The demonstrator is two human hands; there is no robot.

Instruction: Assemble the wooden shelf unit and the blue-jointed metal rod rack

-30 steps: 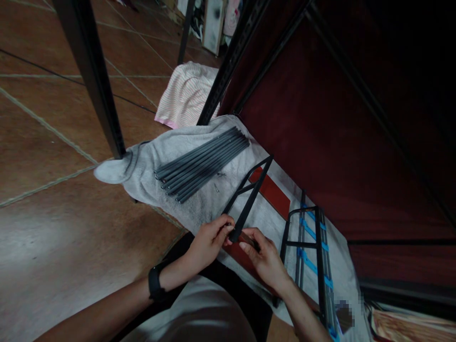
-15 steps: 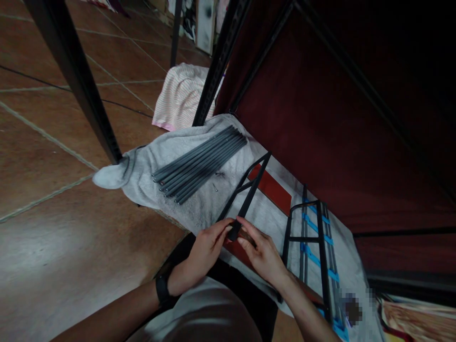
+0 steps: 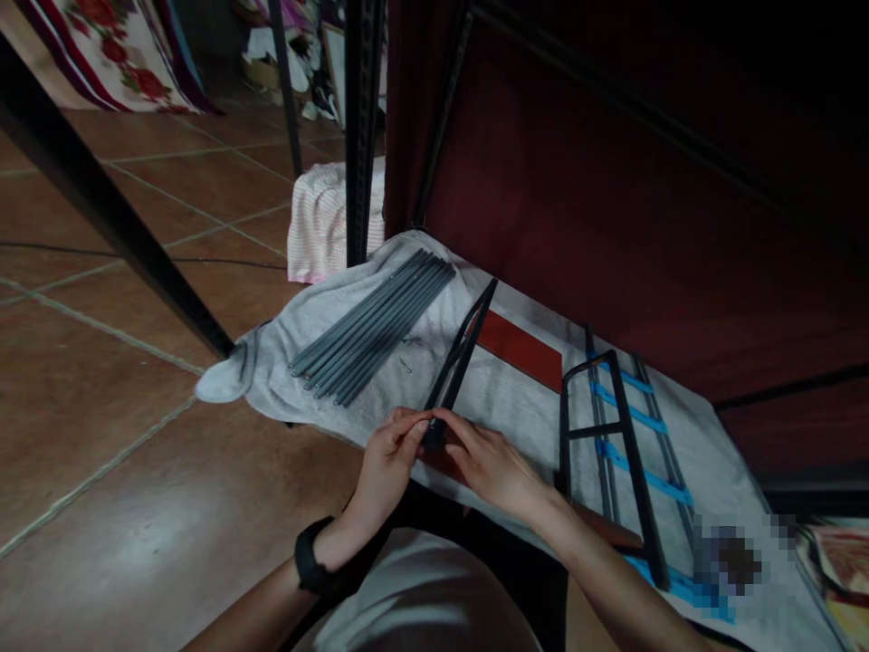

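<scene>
A black metal frame [image 3: 466,362] with a crossbar leans away from me, its near end between my two hands. My left hand [image 3: 388,457] pinches that end from the left, thumb and fingers closed. From the right, my right hand [image 3: 490,462] grips the same end, its fingertips nearly meeting the left ones on top. Beyond my hands lies a bundle of grey metal tubes [image 3: 373,326] on the pale cloth [image 3: 326,303]. Two small screws [image 3: 405,366] rest beside the tubes. A red-orange board [image 3: 521,346] lies behind the frame.
A second black frame [image 3: 628,444] stands at right, near thin dark rods with blue strips [image 3: 642,471]. A dark red panel [image 3: 577,199] borders the cloth at the back. Black uprights [image 3: 359,136] rise at the left and back. Tiled floor [image 3: 136,471] extends leftward.
My view has shifted, with more of the floor's far side showing. The held frame has turned and looks narrower, its two long bars closer together. Both hands stay at its near end.
</scene>
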